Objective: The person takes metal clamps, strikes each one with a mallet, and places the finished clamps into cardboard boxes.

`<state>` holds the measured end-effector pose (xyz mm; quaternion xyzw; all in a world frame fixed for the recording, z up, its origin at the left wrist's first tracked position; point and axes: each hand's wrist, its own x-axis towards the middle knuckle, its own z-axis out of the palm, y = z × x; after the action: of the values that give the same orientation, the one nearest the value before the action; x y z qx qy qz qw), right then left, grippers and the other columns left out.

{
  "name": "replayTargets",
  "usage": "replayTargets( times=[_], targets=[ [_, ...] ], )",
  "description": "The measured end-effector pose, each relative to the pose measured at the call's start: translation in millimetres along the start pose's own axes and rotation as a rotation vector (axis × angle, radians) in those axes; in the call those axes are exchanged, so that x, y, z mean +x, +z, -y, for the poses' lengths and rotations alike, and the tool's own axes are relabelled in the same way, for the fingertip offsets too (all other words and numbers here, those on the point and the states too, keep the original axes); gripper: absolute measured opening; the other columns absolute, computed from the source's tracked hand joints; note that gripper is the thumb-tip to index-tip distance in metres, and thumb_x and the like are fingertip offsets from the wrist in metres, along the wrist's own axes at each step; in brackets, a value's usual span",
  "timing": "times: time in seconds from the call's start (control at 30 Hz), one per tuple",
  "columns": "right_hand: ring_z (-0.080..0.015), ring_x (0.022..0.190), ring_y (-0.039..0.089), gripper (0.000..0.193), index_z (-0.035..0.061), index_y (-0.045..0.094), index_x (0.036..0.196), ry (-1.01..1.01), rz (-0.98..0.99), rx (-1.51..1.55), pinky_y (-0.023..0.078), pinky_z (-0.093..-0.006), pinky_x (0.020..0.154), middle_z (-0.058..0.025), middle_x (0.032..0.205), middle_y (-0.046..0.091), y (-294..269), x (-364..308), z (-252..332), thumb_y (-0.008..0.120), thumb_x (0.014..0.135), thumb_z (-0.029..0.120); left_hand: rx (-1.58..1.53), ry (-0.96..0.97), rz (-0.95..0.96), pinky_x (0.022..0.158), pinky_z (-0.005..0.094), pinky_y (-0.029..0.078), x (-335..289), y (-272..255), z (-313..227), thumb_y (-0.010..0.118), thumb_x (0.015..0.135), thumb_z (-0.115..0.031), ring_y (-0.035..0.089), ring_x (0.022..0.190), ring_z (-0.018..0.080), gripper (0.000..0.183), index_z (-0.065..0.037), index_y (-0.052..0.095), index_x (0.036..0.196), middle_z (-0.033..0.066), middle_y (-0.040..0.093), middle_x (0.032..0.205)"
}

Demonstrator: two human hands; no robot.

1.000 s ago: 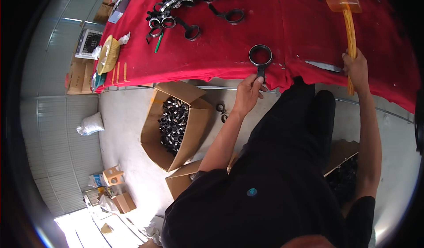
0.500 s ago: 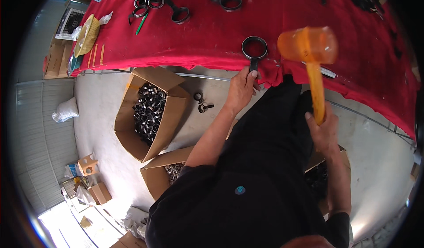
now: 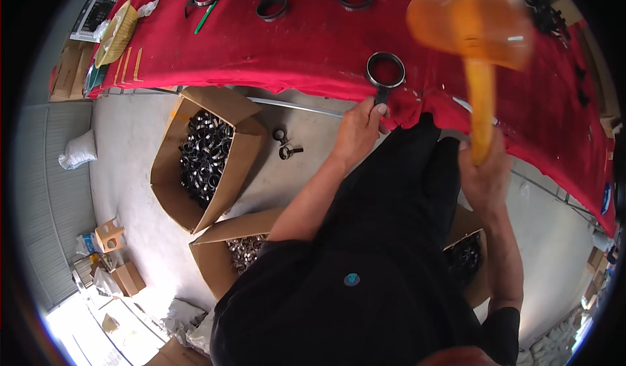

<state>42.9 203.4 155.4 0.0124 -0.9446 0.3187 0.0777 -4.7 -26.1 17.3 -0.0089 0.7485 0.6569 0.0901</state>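
Note:
My left hand (image 3: 358,131) grips the short black handle of a ring-shaped part (image 3: 385,70), whose round head lies at the front edge of the red-covered table (image 3: 313,46). A metal band seems to line the ring. My right hand (image 3: 486,173) is wrapped round the yellow handle of a mallet (image 3: 481,98). Its orange, see-through head is raised above the table, right of the ring, blurred by motion and apart from it. On the cloth beneath the mallet lies a thin, pale tool (image 3: 464,104), partly covered by the handle.
Several similar ring parts (image 3: 270,7) and a green pen-like stick (image 3: 205,17) lie farther back. A yellow basket (image 3: 117,34) stands at the left end. Below, an open carton (image 3: 244,164) holds many black rings; another carton (image 3: 212,261) holds metal pieces. Two loose rings (image 3: 285,151) lie on the floor.
The mallet has risen and come closer to the camera, with my right hand lifting it. My left hand still holds the ring part at the table edge. The whole view has shifted slightly.

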Motion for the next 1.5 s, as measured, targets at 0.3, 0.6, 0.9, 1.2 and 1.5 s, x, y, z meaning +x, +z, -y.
replayTargets(
  times=[0.3,0.6,0.9,1.2,1.5],
  targets=[
    [-0.051,0.084,0.067,0.026,-0.0001,0.053,0.112,-0.227,0.332,-0.359,0.051,-0.053,0.065,-0.029,0.082,0.065,8.6,40.9,-39.0,0.064,0.089,0.005,-0.009,0.036,-0.054,0.062,0.0391,0.052,1.0,12.6,1.1,0.057,0.106,-0.023,0.07,0.066,0.0265,0.026,0.001,0.059,0.095,0.0183,0.066,0.076],
    [-0.0415,0.086,0.07,0.03,-0.0031,0.055,0.119,-0.121,0.012,-0.201,0.055,-0.0462,0.074,-0.0285,0.094,0.067,-48.0,91.1,45.4,0.064,0.094,0.012,-0.012,0.02,-0.096,0.064,0.0429,0.051,-1.4,-2.3,-4.0,0.056,0.106,-0.025,0.069,0.069,0.029,0.032,0.002,0.055,0.09,0.0186,0.065,0.078],
    [-0.0394,0.071,0.063,0.023,-0.0022,0.052,0.108,0.155,0.345,-0.107,0.05,-0.0452,0.067,-0.0242,0.079,0.059,-17.4,83.8,11.4,0.061,0.088,0.005,-0.029,-0.006,-0.065,0.064,0.039,0.053,0.6,1.3,-0.4,0.055,0.107,-0.021,0.072,0.07,0.0266,0.027,0.002,0.057,0.093,0.0185,0.065,0.08],
    [-0.0488,0.088,0.066,0.035,-0.0002,0.055,0.122,0.071,0.265,-0.207,0.051,-0.054,0.073,-0.031,0.091,0.065,8.0,11.4,-56.7,0.064,0.088,0.004,-0.043,0.012,-0.014,0.066,0.0354,0.055,0.7,3.5,0.6,0.055,0.108,-0.025,0.073,0.074,0.0225,0.03,0.002,0.059,0.095,0.0154,0.067,0.079],
    [-0.0068,0.051,0.051,0.018,0.0054,0.056,0.107,0.328,-0.016,0.387,0.041,-0.025,0.044,-0.0011,0.073,0.055,-15.3,38.7,-50.5,0.066,0.094,0.011,0.203,0.192,-0.146,0.076,0.0336,0.058,-28.4,-40.8,13.0,0.052,0.108,-0.016,0.073,0.086,0.023,0.023,0.004,0.065,0.109,0.0151,0.07,0.093]
  ],
)
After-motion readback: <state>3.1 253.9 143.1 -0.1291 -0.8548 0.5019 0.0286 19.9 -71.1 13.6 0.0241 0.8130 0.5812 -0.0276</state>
